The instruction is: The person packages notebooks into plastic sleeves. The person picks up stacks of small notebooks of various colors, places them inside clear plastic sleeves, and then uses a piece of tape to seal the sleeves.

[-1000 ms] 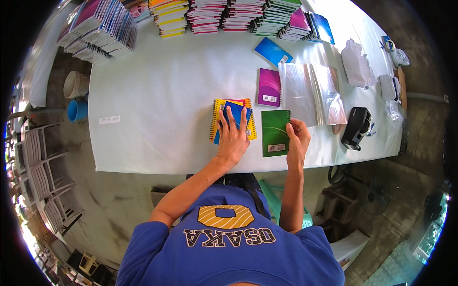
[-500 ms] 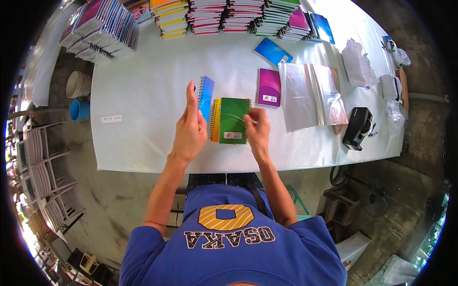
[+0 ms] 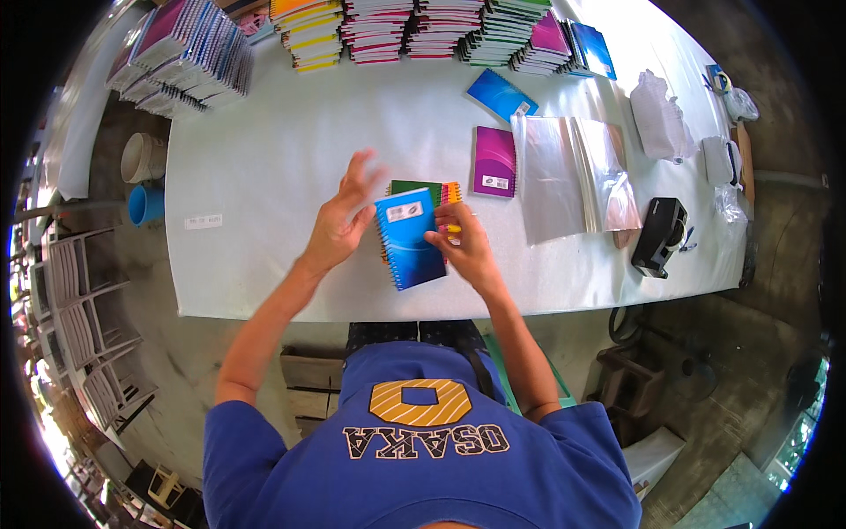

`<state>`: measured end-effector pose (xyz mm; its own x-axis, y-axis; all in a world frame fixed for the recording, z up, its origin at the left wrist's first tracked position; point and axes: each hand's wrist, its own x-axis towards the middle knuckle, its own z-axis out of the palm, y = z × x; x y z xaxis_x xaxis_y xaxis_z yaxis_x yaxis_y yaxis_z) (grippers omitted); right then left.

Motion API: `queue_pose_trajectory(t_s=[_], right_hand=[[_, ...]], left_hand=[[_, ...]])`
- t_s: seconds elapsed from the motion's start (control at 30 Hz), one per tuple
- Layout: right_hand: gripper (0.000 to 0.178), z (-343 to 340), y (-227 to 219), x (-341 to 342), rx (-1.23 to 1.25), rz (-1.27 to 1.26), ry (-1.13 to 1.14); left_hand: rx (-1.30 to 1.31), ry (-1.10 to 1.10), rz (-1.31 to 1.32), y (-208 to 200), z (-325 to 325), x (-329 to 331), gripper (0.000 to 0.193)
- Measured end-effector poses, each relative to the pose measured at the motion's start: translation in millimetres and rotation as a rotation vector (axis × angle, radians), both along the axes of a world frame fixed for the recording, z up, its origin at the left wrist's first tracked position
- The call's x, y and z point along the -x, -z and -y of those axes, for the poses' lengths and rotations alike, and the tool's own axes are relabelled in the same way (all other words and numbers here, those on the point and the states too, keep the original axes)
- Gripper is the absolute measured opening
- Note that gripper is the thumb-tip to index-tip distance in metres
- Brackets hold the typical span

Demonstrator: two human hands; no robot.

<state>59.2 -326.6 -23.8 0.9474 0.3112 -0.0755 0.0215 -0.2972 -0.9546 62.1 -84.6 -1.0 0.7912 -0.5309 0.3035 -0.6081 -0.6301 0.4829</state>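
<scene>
A blue spiral notebook (image 3: 411, 242) lies tilted in front of me, its white label near the top and its wire binding along the left side. The right edge of that notebook is pinched in my right hand (image 3: 464, 245). Beneath it show a green notebook (image 3: 414, 186) and the orange-yellow edge of another notebook (image 3: 453, 191). My left hand (image 3: 339, 227) is raised beside the binding, open, its fingertips smeared by motion and its thumb close to the blue cover. A purple notebook (image 3: 494, 162) rests on the table to the right of my hands.
Another blue notebook (image 3: 502, 94) and clear plastic sheets (image 3: 564, 181) lie to the right. Beyond them is a black tape dispenser (image 3: 659, 236). Notebook stacks (image 3: 379, 33) line the far edge; a wrapped stack (image 3: 189, 57) stands far left. A white strip (image 3: 204, 222) lies at left.
The blue notebook has come from my left hand onto the green and yellow ones, now gripped by my right hand. My left hand has let go and its fingers have opened.
</scene>
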Motion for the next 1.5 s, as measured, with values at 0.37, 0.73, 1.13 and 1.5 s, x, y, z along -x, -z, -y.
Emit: queue_pose_trajectory(t_s=[0.37, 0.73, 1.13, 1.5], right_hand=[[0.072, 6.8, 18.5, -9.5, -0.098, -0.571, 0.26], [0.077, -16.8, 20.3, -2.0, -0.273, -0.57, 0.198], [0.094, 9.9, 18.9, -6.4, -0.329, 0.004, -0.208], [0.102, 22.7, 49.7, -9.7, -0.231, 0.148, -0.18]], left_hand=[[1.023, -0.531, -0.618, 61.0, 65.9, 10.1, 0.092], [1.28, -0.403, -0.694, 69.5, 69.9, 11.5, 0.095], [1.122, -0.289, -0.537, 26.4, 48.6, 29.8, 0.133], [0.933, -0.173, -0.559, 53.2, 53.3, 33.8, 0.123]])
